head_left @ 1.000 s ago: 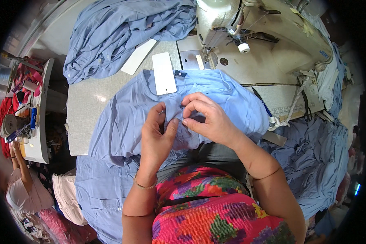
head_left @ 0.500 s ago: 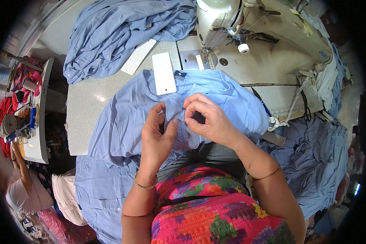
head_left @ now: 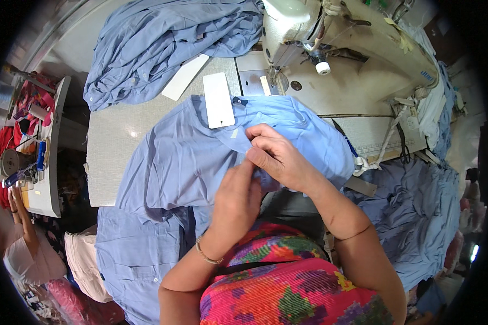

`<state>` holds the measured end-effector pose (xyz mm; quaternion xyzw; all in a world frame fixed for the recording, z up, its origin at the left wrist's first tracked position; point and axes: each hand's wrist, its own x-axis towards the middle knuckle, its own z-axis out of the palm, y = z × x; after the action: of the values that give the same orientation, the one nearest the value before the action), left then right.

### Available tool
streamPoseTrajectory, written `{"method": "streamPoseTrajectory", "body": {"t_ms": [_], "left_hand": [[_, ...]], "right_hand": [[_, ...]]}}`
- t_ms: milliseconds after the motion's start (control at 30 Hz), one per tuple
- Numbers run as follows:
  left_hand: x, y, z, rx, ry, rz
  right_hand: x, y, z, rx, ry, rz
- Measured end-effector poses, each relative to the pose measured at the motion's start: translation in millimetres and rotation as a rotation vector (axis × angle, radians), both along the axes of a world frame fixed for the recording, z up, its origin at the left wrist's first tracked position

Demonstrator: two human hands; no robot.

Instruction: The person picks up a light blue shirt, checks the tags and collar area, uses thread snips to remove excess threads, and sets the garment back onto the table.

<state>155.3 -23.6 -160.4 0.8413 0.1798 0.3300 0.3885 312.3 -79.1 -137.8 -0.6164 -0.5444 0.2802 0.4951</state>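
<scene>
A light blue shirt (head_left: 173,162) lies spread over the table's front edge and toward my lap. My right hand (head_left: 276,157) pinches the shirt's front below the collar, its thumb pressed against the bent fingers. Close beneath it, my left hand (head_left: 236,197) has its fingers closed on the shirt's front edge, the tips partly hidden and a little blurred. A white hang tag (head_left: 218,100) rests on the collar, beside a small dark label (head_left: 240,101). What lies between my fingertips, apart from cloth, I cannot make out.
A sewing machine (head_left: 358,43) stands at the back right. Behind the shirt are a heap of blue garments (head_left: 162,49) and another white tag (head_left: 184,77). More blue garments (head_left: 412,211) hang at the right. At the far left, a person's arms (head_left: 24,216) show near another table (head_left: 49,179).
My left hand has moved right and turned, bringing its fingers up to the right hand. The right hand's finger loop has closed into a tighter pinch.
</scene>
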Motion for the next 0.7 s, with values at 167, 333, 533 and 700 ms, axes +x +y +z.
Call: {"method": "streamPoseTrajectory", "body": {"t_ms": [167,333,533,700], "left_hand": [[-0.1,-6.9,9.7,0.161,-0.005,-0.1],[-4.4,-0.1,7.0,0.121,-0.068,-0.137],[-7.4,4.5,7.3,0.041,-0.073,-0.044],[-7.0,10.3,5.0,-0.033,-0.018,0.064]], "right_hand": [[6.3,1.8,1.4,-0.056,-0.016,0.007],[5.3,3.2,-3.6,-0.024,-0.052,-0.039],[3.2,3.7,-0.6,-0.043,-0.029,-0.107],[6.7,2.8,-4.4,-0.02,-0.016,-0.118]]}}
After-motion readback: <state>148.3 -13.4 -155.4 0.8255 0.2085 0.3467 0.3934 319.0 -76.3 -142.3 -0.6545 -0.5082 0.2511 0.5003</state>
